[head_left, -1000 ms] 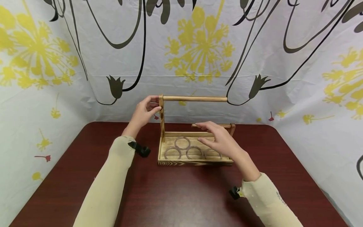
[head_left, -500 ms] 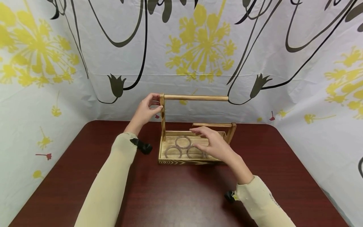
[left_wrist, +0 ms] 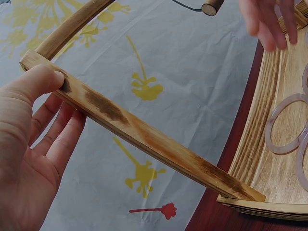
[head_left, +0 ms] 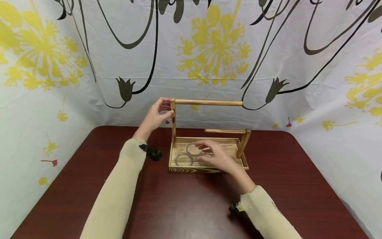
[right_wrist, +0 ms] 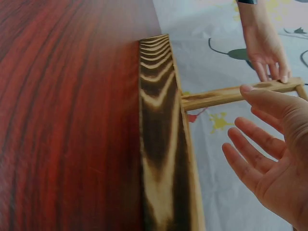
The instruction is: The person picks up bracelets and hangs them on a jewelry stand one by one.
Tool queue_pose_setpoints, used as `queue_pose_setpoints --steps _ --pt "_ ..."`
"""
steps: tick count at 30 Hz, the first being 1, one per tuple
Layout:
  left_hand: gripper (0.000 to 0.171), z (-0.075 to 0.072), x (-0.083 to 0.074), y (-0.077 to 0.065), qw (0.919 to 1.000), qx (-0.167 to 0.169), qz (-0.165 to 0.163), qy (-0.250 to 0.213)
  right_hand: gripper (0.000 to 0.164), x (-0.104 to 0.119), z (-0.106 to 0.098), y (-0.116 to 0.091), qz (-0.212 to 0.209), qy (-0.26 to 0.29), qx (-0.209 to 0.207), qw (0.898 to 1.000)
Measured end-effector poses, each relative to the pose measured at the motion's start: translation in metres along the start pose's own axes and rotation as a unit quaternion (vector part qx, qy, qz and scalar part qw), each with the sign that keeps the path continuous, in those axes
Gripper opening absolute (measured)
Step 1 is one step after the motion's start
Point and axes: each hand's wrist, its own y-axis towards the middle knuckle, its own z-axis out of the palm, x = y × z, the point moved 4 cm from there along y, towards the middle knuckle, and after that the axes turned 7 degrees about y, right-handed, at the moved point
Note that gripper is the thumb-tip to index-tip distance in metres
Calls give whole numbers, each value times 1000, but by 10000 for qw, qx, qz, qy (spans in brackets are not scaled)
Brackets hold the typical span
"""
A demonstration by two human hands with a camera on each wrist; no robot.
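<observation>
In the head view, a wooden display stand [head_left: 192, 169] with a tray base sits toward the back of the table. My left hand [head_left: 153, 116] grips the top of its tall upright post [left_wrist: 144, 125], thumb on one face and fingers behind. Several pale purple, translucent bangles [left_wrist: 270, 122] lie flat in the tray. Over the tray hovers my right hand [head_left: 219, 157], fingers loosely bent and spread, with nothing held. It hides part of the bangles in the head view. In the right wrist view, the right hand's fingers [right_wrist: 252, 166] are apart from each other.
A long wooden bar [head_left: 209, 102] runs right from the tall post, its far end free. Lower down, a shorter bar [head_left: 225, 131] reaches left from a short upright [head_left: 244, 143]. Dark red table [head_left: 185, 205] lies in front; a patterned cloth [head_left: 143, 59] hangs behind.
My right hand has moved left and down, from near the short bar to over the bangles, uncovering the short upright. The left hand keeps its grip on the post.
</observation>
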Motion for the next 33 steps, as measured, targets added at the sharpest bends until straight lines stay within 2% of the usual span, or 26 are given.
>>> queue_pose_setpoints --steps 5,11,16,17,24,29,33 --pt "39 2 3 1 10000 -23 3 -8 47 -14 10 4 156 619 154 9978" --pt "39 2 1 0 10000 -50 -20 -57 48 -27 19 7 389 1007 303 9937" --pt "39 2 1 0 10000 -59 -7 -36 50 -34 26 11 383 1086 429 9924" --pt "40 2 -2 -1 10000 -40 -43 -8 49 -31 27 12 413 1065 467 9924" --pt "39 3 2 1 10000 -87 7 23 50 -48 39 17 752 880 747 9905" --pt "38 3 3 1 9999 -85 60 36 47 -49 44 20 891 787 731 9902" --pt "38 3 4 2 10000 -91 30 25 47 -47 47 22 839 804 731 9905"
